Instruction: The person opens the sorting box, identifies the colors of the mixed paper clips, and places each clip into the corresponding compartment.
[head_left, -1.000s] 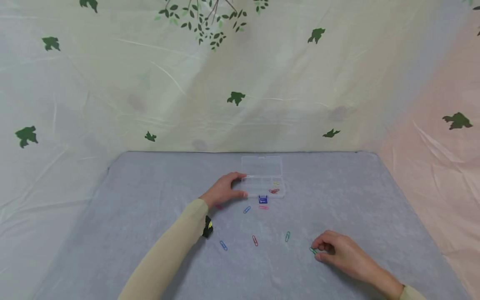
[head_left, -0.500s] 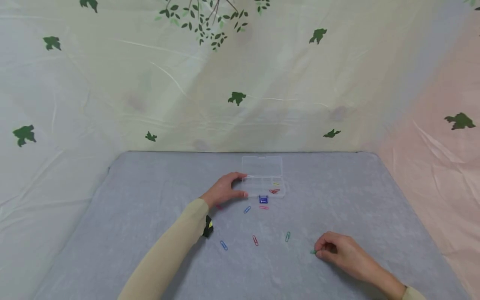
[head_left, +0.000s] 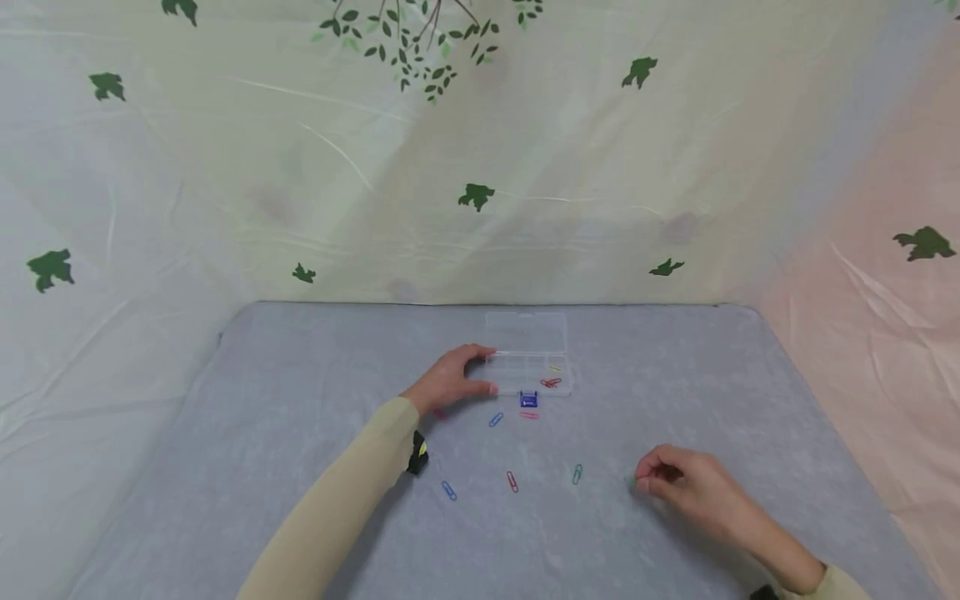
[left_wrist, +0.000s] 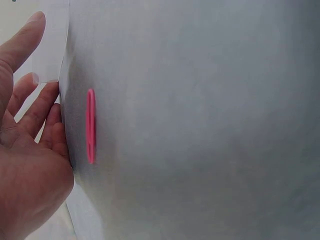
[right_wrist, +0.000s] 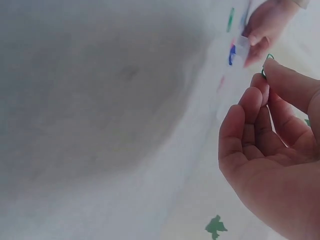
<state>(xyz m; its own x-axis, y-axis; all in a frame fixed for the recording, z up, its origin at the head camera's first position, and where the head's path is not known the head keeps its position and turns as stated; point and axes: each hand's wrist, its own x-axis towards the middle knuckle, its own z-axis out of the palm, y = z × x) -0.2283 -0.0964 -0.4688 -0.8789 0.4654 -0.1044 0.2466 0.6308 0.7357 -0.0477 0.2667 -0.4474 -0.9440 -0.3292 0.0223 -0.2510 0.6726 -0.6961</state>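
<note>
In the head view my left hand (head_left: pixel 452 379) holds the left end of a clear plastic compartment box (head_left: pixel 510 375), thumb at the front edge and fingers at the back. The box's lid (head_left: pixel 527 332) is folded back. Red paper clips (head_left: pixel 551 382) and a yellow paper clip (head_left: pixel 555 367) lie in its right compartments. My right hand (head_left: pixel 697 492) pinches a green paper clip (right_wrist: pixel 270 57) between thumb and fingertips, raised off the table, mostly covered by the fingers. A pink paper clip (left_wrist: pixel 91 126) lies beside my left hand in the left wrist view.
Loose on the grey tabletop (head_left: pixel 337 350) are blue clips (head_left: pixel 496 419), a red clip (head_left: pixel 512 482), another green clip (head_left: pixel 577 474) and a pink clip (head_left: pixel 529 415). A blue clasp (head_left: pixel 528 399) sticks out from the box's front. A patterned curtain (head_left: pixel 480 250) stands behind.
My right hand has taken hold of the green paper clip and lifted it from the table, moving slightly up and right. My left hand stays at the box.
</note>
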